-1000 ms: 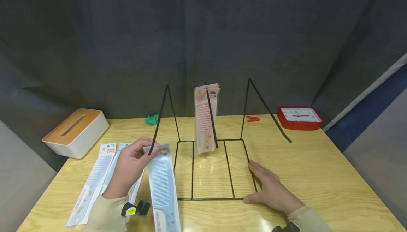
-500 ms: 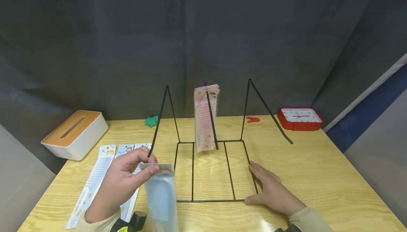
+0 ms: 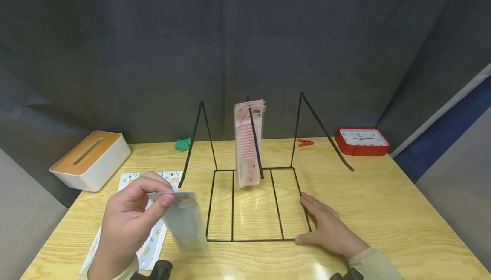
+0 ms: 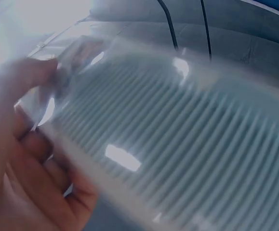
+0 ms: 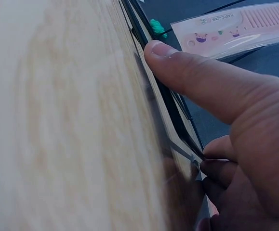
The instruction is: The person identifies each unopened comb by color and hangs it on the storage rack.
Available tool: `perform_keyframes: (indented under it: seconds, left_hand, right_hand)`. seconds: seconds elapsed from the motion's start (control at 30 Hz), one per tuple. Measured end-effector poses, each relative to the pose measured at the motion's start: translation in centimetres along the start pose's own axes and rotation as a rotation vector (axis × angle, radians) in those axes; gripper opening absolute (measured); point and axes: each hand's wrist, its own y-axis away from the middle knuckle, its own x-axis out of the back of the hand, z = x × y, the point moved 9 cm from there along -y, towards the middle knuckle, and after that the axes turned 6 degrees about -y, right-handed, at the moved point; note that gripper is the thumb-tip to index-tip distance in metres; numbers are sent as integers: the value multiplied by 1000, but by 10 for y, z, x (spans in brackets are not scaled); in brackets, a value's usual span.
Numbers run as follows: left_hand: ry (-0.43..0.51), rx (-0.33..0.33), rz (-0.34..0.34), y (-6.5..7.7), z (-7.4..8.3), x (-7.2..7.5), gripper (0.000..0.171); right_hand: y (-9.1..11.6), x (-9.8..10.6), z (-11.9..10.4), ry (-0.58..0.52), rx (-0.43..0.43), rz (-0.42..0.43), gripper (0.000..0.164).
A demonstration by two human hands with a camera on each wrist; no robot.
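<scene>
My left hand (image 3: pixel 128 218) pinches the top edge of a packaged blue comb (image 3: pixel 186 224) between thumb and fingers. In the left wrist view the clear wrapper and the ribbed teeth of this comb (image 4: pixel 178 139) fill most of the picture. The package is blurred and tilted, left of a black wire rack (image 3: pixel 258 240) and just below its left hook (image 3: pixel 190 143). On the rack's middle hook hang several pink packaged combs (image 3: pixel 247 143). My right hand (image 3: pixel 331 231) holds the rack's front right corner, thumb (image 5: pixel 163 50) on the front wire and fingers along the side.
More packaged blue combs (image 3: pixel 153 241) lie on the table at left, partly behind my left hand. Farther back are a white tissue box (image 3: pixel 107 160) with a wooden lid, a green bundle (image 3: pixel 183 144), a red clip (image 3: pixel 305 142) and a red clock (image 3: pixel 362 142).
My left hand has drawn the packaged comb down and left, off the tip of the left hook, and the package now hangs at a tilt. The right hand has stayed at the rack's corner.
</scene>
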Motion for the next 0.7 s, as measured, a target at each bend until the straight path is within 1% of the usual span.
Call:
perform_keyframes:
  seconds: [0.1, 0.2, 0.43, 0.5, 0.6, 0.7]
  left_hand:
    - [5, -9, 44, -2, 1, 1, 9]
    - [4, 0, 74, -4, 1, 0, 9]
    - [-29, 20, 86, -7, -2, -3, 12]
    - [-26, 19, 87, -7, -2, -4, 12]
    - [-21, 24, 97, -7, -2, -5, 11]
    - [-27, 40, 114, -8, -2, -4, 6]
  right_hand:
    - [0, 0, 0, -2, 3, 3, 120]
    - [1, 0, 0, -4, 3, 8, 119]
    - [1, 0, -2, 1, 6, 2, 118]
    - [1, 1, -2, -4, 8, 2, 118]
    - [2, 2, -3, -5, 15, 7, 117]
    - [2, 1, -3, -13, 13, 6, 117]
